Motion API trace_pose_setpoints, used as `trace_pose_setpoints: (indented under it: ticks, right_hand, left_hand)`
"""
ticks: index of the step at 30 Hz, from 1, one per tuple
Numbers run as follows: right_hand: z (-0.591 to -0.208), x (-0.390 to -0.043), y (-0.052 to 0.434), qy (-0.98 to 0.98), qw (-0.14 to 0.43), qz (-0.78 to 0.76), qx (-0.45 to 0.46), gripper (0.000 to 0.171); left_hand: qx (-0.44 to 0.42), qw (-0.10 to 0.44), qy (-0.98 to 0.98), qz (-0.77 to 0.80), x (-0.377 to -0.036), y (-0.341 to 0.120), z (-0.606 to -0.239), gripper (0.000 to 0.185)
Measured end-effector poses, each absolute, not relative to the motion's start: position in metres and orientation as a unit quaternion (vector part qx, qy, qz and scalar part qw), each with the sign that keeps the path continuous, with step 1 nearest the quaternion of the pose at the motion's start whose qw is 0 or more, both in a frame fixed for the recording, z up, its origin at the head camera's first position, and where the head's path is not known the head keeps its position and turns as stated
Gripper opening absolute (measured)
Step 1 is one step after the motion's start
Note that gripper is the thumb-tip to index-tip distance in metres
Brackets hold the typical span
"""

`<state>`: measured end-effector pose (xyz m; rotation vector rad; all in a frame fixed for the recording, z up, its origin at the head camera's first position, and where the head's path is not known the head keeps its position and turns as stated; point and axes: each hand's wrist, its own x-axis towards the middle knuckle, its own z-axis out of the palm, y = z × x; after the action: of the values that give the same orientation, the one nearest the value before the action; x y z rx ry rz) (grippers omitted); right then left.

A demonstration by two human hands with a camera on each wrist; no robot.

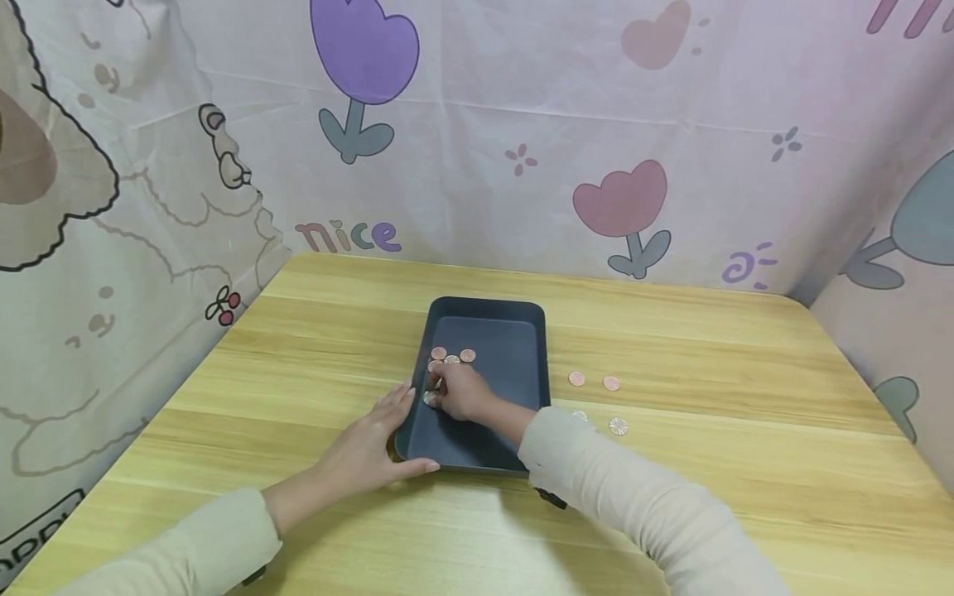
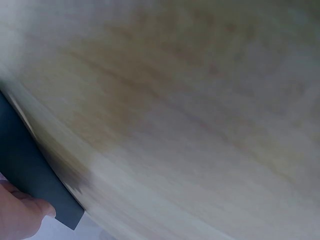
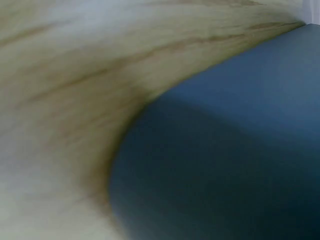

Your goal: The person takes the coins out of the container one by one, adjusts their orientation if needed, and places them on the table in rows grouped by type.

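Tray (image 1: 522,331), dark and shallow, sits mid-table (image 1: 708,348), its long side running toward twelve o'clock. Largest first: the table, then the tray, then the hands, then the coins. The left hand (image 1: 373,451) lies flat with straight fingers against the tray's seven o'clock corner, bracing it; keeping that pressure steady should stop the tray sliding. The right hand (image 1: 456,391) reaches inside, fingertips bunched over a silvery coin (image 1: 430,399) at the tray's nine o'clock wall; whether it pinches or only touches it I cannot tell. Copper coins in the tray (image 1: 467,355) lie just beyond, so setting down gently would avoid scattering them. Loose coins on the table (image 1: 611,383) wait at three o'clock
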<state>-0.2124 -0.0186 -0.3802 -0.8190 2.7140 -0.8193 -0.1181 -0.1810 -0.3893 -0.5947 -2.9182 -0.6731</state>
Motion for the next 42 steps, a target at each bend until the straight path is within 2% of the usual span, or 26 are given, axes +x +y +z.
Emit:
trace_pose_setpoints:
  ticks: [8,13,18,25,31,42]
  right_hand:
    - [-0.378,-0.212,-0.015,0.916,0.096,-0.230,-0.314,0.010]
    - [-0.379,-0.211,-0.011,0.927,0.107,-0.235,-0.273,0.013]
    - [-0.377,-0.208,-0.002,0.932,0.088,-0.252,-0.246,0.018]
    - [-0.370,-0.208,0.019,0.913,0.055,-0.317,-0.252,0.018]
    - [-0.357,-0.207,0.038,0.893,0.083,-0.385,-0.215,0.017]
    - [-0.340,-0.196,0.095,0.855,0.087,-0.487,-0.156,0.013]
  left_hand:
    - [-0.189,0.040,-0.956,-0.222,-0.118,-0.180,-0.387,0.100]
    - [-0.189,0.044,-0.956,-0.221,-0.118,-0.180,-0.387,0.100]
    - [-0.187,0.042,-0.956,-0.220,-0.118,-0.180,-0.389,0.100]
    - [-0.185,0.041,-0.957,-0.221,-0.119,-0.180,-0.390,0.102]
    - [-0.185,0.042,-0.958,-0.217,-0.119,-0.179,-0.389,0.103]
    - [-0.188,0.044,-0.959,-0.208,-0.118,-0.179,-0.389,0.102]
